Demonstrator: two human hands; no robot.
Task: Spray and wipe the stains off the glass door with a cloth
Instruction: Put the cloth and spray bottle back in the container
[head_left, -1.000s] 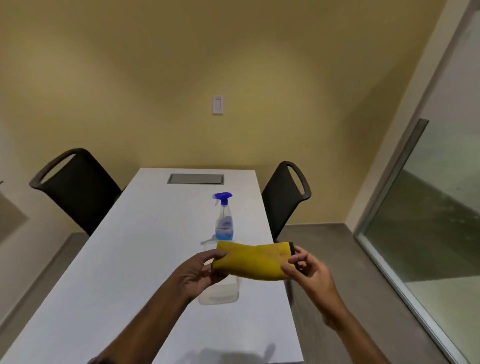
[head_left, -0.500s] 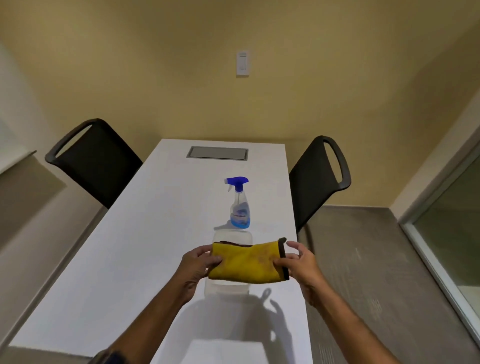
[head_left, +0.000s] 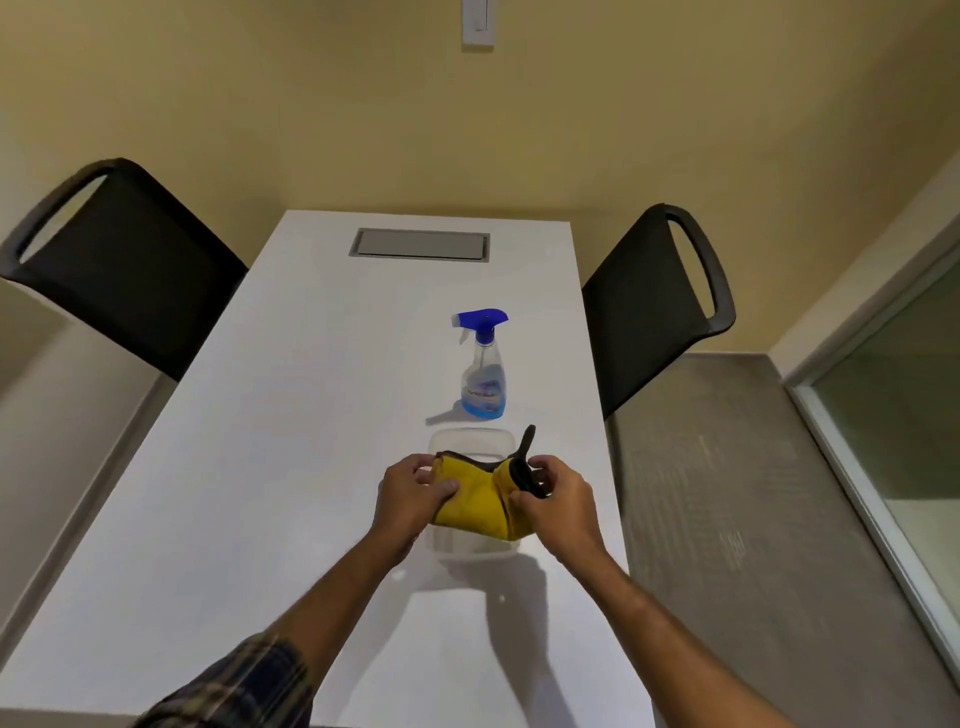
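Head view, looking down a white table (head_left: 270, 415). Both hands hold a yellow cloth (head_left: 475, 499) above a clear tub (head_left: 470, 441) near the table's right edge. The left hand (head_left: 413, 496) pinches the cloth's left end, thumb on top, fingers closed on the fabric. The right hand (head_left: 556, 499) grips the right end, fingers curled shut around it; the cloth's dark hem sticks up between the hands. The cloth is bunched and partly folded. A spray bottle (head_left: 484, 371) with a blue trigger head stands upright just beyond the tub, untouched. Two black chairs flank the table: one left (head_left: 119, 270), one right (head_left: 649, 312). Part of the glass door (head_left: 898, 395) shows at far right, well apart from the hands.
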